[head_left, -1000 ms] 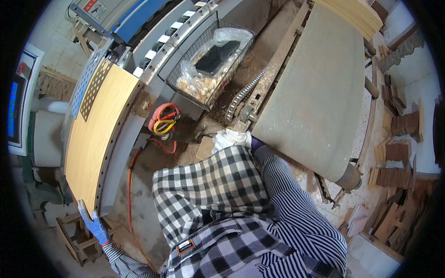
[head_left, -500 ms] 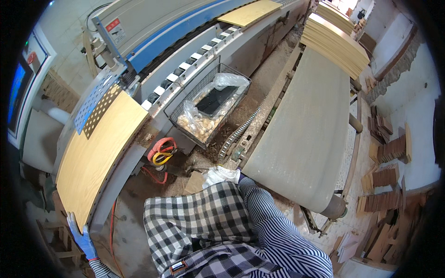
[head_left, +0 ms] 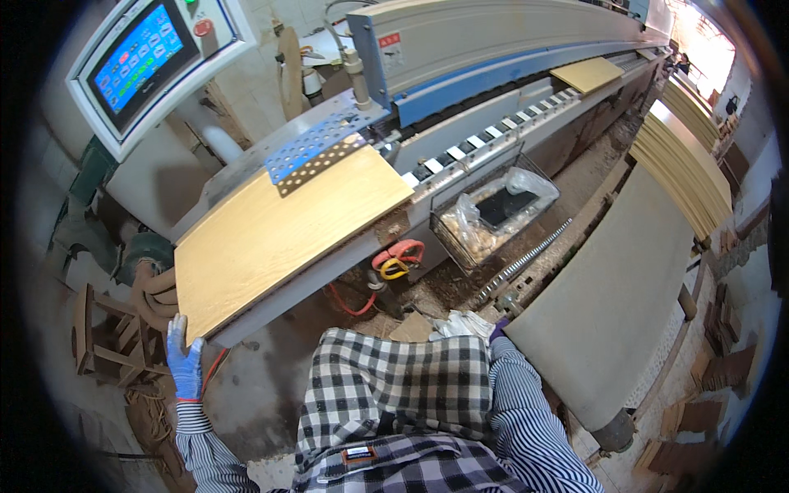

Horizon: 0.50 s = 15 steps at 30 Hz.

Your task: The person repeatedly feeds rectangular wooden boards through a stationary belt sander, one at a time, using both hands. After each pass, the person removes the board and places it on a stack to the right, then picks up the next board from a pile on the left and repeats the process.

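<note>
My left hand [head_left: 185, 359], in a blue glove with pale fingertips, touches the near left corner of a yellow wood-grain panel [head_left: 288, 238]. Its fingers are stretched out and the thumb stands apart. The panel lies flat on the machine's bed, its far edge beneath a blue perforated plate [head_left: 316, 148]. My right hand [head_left: 462, 324] is low beside the conveyor's near end, past the edge of my checked apron [head_left: 403, 370]. White glove fabric shows there with a purple cuff, but the fingers cannot be made out.
A control screen [head_left: 140, 66] stands at the left. Along the machine runs a black-and-white track [head_left: 493, 131] with another yellow panel [head_left: 588, 75] farther on. A wire basket [head_left: 464, 261] holds plastic bags and scraps. Stacked panels [head_left: 682, 152] sit on the grey conveyor belt [head_left: 608, 287]. Red and yellow hoses [head_left: 399, 259] hang below.
My view has swung left, so the control screen shows more fully and the scene sits farther right. My left hand stays at the panel's corner; my right hand remains low by the conveyor.
</note>
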### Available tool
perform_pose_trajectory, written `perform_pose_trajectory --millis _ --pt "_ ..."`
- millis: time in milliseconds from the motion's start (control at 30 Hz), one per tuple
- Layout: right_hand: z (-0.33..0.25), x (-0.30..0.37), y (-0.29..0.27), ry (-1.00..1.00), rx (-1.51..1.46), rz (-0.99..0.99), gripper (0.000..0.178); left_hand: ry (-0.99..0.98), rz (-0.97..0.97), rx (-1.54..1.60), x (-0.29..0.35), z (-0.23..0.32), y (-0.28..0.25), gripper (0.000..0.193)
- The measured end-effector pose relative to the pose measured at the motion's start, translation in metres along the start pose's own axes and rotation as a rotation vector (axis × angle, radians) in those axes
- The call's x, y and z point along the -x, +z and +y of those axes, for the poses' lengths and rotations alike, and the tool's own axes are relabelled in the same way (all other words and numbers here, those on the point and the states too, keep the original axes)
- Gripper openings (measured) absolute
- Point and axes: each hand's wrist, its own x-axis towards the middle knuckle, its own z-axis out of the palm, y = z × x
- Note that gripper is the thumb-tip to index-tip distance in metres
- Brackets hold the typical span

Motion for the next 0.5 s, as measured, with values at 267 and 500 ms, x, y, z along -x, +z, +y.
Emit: perform_pose_trajectory --millis 267,500 --pt "-0.0006 0.0067 -0.0058 0.024 0.021 -0.001 0.058 -0.008 0.025 0.06 -0.0008 -0.0017 -0.0002 0.054" --pt "0.0004 0.0065 -0.0064 0.031 0.017 -0.005 0.057 -0.013 0.015 0.07 -0.0031 -0.0001 0.0012 0.056"
